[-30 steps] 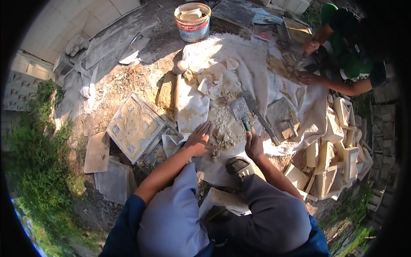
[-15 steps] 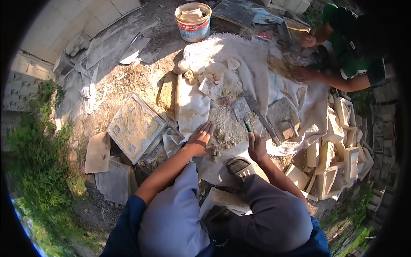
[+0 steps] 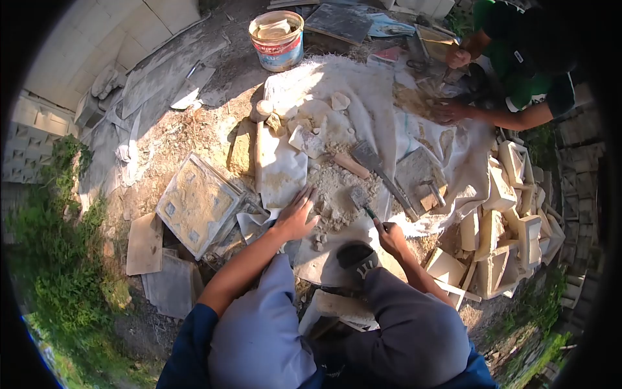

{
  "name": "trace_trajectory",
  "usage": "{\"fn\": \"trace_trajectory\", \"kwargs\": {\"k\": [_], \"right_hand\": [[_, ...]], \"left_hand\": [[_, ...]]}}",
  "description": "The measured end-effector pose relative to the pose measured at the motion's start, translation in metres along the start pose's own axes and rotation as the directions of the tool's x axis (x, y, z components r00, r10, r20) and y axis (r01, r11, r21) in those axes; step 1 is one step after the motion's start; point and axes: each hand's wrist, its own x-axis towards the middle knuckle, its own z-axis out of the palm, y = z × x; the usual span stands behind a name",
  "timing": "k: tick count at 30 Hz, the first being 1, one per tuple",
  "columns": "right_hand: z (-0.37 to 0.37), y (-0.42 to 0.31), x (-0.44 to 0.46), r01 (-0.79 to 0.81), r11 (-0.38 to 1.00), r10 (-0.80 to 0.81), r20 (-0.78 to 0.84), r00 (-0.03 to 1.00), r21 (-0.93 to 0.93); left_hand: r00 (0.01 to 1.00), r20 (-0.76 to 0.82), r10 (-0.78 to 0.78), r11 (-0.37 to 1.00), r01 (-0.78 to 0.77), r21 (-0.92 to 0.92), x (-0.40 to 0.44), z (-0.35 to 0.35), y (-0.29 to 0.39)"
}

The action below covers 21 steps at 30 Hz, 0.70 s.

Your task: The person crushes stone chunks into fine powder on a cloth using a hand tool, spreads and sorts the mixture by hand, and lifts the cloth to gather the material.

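My right hand (image 3: 391,238) is closed round the green handle of a scraper (image 3: 360,198). Its blade rests on a heap of pale crumbled rubble (image 3: 334,191), tilted so that it looks narrow. On the near left edge of that heap lies my left hand (image 3: 297,217), fingers stretched out and holding nothing I can see. A wooden handle-like piece (image 3: 352,165) lies just beyond the scraper. Beside it, a long dark metal bar (image 3: 396,191) slants across the white sheet (image 3: 376,91). Broken stone chunks (image 3: 306,141) sit at the far side of the heap.
A paint bucket (image 3: 277,48) holding pale pieces stands at the back. Square moulds (image 3: 197,204) lie to the left, and stacked pale blocks (image 3: 502,217) to the right. A hammer (image 3: 437,193) rests on a slab. Another person's hand (image 3: 450,111) works at the far right.
My right hand has drawn the scraper nearer and tilted its blade, uncovering the wooden piece. My left hand stays by the heap. The whole view has shifted slightly.
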Motion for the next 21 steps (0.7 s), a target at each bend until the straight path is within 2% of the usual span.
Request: {"fn": "trace_trajectory", "kwargs": {"k": [5,7,9,11,13,15,18,19,21], "right_hand": [[-0.005,0.008,0.002,-0.104,0.984,0.122,-0.117,0.986,0.144],[-0.009,0.008,0.005,-0.115,0.977,0.137,-0.116,0.984,0.182],[-0.012,0.006,0.008,-0.135,0.954,0.168,-0.103,0.981,0.266],[-0.016,0.0,0.007,-0.117,0.971,0.146,-0.125,0.981,0.209],[-0.019,-0.001,0.007,-0.119,0.973,0.14,-0.1,0.985,0.196],[-0.017,0.005,0.01,-0.127,0.973,0.144,-0.076,0.987,0.195],[-0.015,0.006,0.013,-0.126,0.969,0.141,-0.055,0.988,0.211],[-0.014,0.005,0.012,-0.12,0.968,0.135,-0.055,0.989,0.222],[-0.012,0.005,0.014,-0.103,0.97,0.12,-0.064,0.991,0.22]], "left_hand": [[0.987,-0.072,0.141,0.985,-0.132,0.115,0.058,-0.025,-0.001],[0.955,-0.117,0.271,0.929,-0.228,0.291,0.087,-0.042,-0.002],[0.951,-0.167,0.26,0.945,-0.216,0.245,0.114,-0.041,-0.013],[0.97,-0.018,0.243,0.895,-0.217,0.391,0.138,-0.034,-0.033],[0.978,0.012,0.21,0.898,-0.198,0.392,0.152,-0.029,-0.043],[0.984,0.126,0.123,0.931,-0.159,0.328,0.159,-0.039,-0.042],[0.984,0.17,0.061,0.947,-0.111,0.302,0.166,-0.052,-0.043],[0.983,0.174,0.058,0.947,-0.109,0.303,0.162,-0.055,-0.044],[0.98,0.059,0.191,0.929,-0.2,0.312,0.151,-0.055,-0.051]]}}
